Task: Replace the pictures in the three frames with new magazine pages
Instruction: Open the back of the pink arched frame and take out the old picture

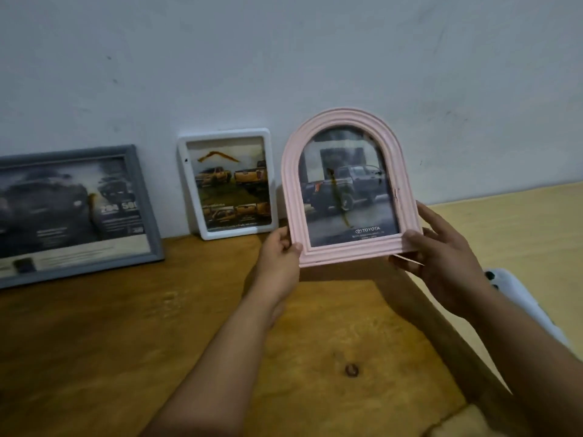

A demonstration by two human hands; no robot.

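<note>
I hold a pink arched frame (347, 253) upright in the air above the wooden table (126, 326); it shows a magazine page with a dark pickup truck. My left hand (279, 257) grips its lower left corner, thumb on the front. My right hand (441, 253) grips its lower right corner, fingers behind. A white rectangular frame (202, 197) with an orange-truck page leans on the wall to the left. Farther left, a grey frame (143, 197) with a dark car page also leans against the wall.
A pale blue wall (315, 58) rises right behind the frames. Right of the table lies a lighter yellow surface (520, 231). A white object (517, 294) with dark dots shows behind my right forearm.
</note>
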